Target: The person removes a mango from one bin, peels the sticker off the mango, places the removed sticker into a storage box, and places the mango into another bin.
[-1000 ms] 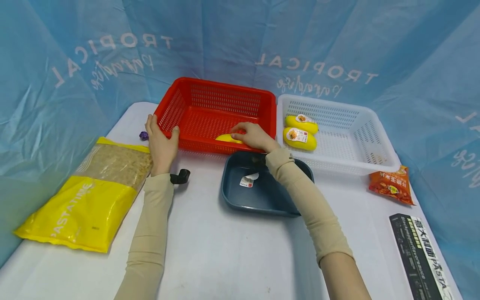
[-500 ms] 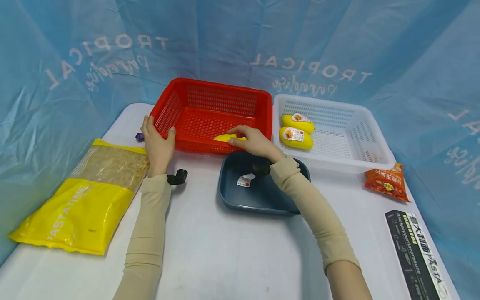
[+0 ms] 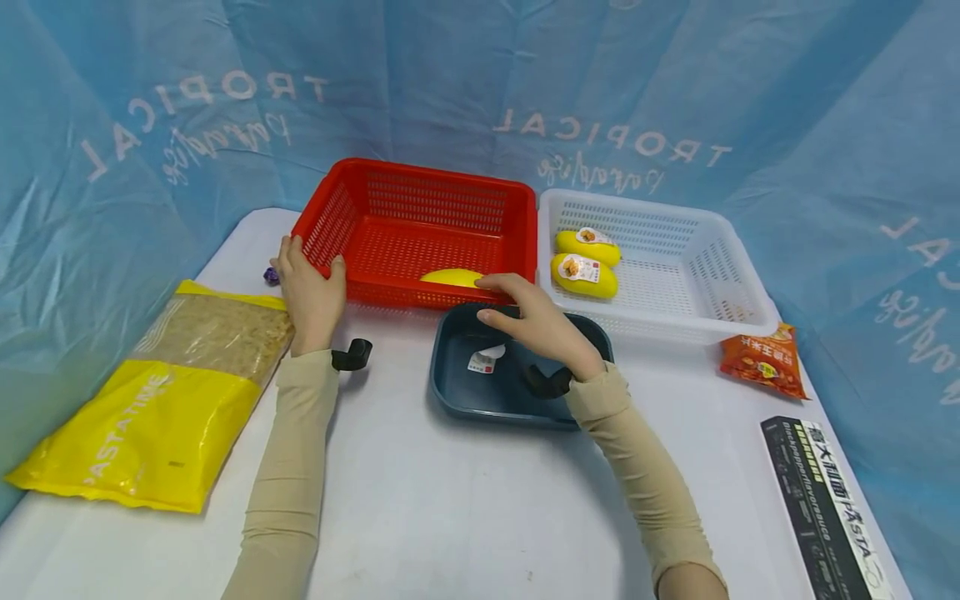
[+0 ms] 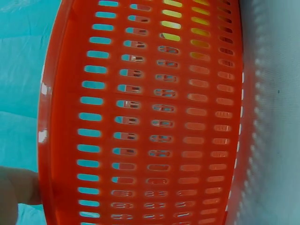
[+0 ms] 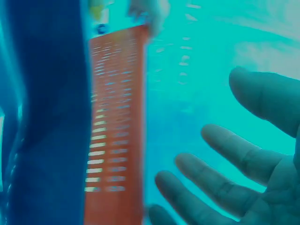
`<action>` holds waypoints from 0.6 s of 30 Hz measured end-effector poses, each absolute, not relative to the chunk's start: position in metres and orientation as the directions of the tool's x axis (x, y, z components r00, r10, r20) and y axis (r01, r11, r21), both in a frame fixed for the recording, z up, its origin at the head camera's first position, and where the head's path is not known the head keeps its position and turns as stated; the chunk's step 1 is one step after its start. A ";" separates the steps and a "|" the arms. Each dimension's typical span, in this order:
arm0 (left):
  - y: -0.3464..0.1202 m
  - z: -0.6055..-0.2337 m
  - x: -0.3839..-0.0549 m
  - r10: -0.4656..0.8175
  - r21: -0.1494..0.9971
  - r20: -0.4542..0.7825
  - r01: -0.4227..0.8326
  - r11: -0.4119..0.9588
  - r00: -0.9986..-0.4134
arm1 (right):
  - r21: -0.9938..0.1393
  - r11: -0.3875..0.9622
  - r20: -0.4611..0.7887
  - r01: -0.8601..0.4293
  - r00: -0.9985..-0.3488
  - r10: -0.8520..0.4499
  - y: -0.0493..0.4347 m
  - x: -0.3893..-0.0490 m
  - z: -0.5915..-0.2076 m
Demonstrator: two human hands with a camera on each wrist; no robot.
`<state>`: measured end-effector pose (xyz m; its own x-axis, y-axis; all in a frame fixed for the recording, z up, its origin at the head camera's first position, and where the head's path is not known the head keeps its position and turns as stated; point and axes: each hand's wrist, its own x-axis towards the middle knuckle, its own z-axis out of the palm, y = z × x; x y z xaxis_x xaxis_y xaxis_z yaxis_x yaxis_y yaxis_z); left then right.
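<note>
My left hand [image 3: 311,296] touches the front left corner of the red perforated basket [image 3: 435,172], fingers along its left side and thumb at the front. In the left wrist view a thumb [image 4: 21,190] meets the basket's rim. Inside, by the front wall, lies a smooth yellow oval item [image 3: 452,277], partly hidden by the rim. My right hand [image 3: 543,321] hovers over the dark blue bin [image 3: 517,412] with spread fingers and nothing in its grasp; the right wrist view shows its separate fingers [image 5: 215,183]. A small white label [image 3: 482,362] is in the bin.
A white basket [image 3: 675,321] on the right holds two labelled yellow oval items [image 3: 585,276]. An orange snack packet [image 3: 767,364] and a black pasta box [image 3: 821,500] lie farther right. A large yellow pasta bag [image 3: 161,408] lies left, near a small purple object [image 3: 272,276].
My right hand has let go of the yellow oval item in the red basket and drawn back toward me over the blue bin. The left hand stays at the basket's corner.
</note>
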<state>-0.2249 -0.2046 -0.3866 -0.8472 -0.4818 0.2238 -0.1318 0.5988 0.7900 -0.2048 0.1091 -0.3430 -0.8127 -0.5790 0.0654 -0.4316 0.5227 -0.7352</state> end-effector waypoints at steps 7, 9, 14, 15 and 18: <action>-0.202 -0.382 -0.219 -0.417 0.695 0.187 -0.180 0.696 -0.889 | -0.799 0.453 0.114 -0.397 -0.838 -0.534 0.129 -0.178 -0.347; -0.200 -0.380 -0.217 -0.405 0.669 0.172 -0.195 0.717 -0.898 | -0.797 0.456 0.112 -0.396 -0.839 -0.533 0.133 -0.175 -0.347; -0.194 -0.373 -0.212 -0.385 0.599 0.146 -0.228 0.767 -0.911 | -0.803 0.465 0.094 -0.373 -0.850 -0.519 0.143 -0.174 -0.343; -0.192 -0.371 -0.211 -0.379 0.583 0.145 -0.230 0.779 -0.914 | -0.805 0.466 0.095 -0.367 -0.855 -0.509 0.146 -0.174 -0.342; -0.185 -0.364 -0.208 -0.355 0.527 0.167 -0.221 0.821 -0.920 | -0.812 0.467 0.110 -0.350 -0.877 -0.467 0.155 -0.176 -0.339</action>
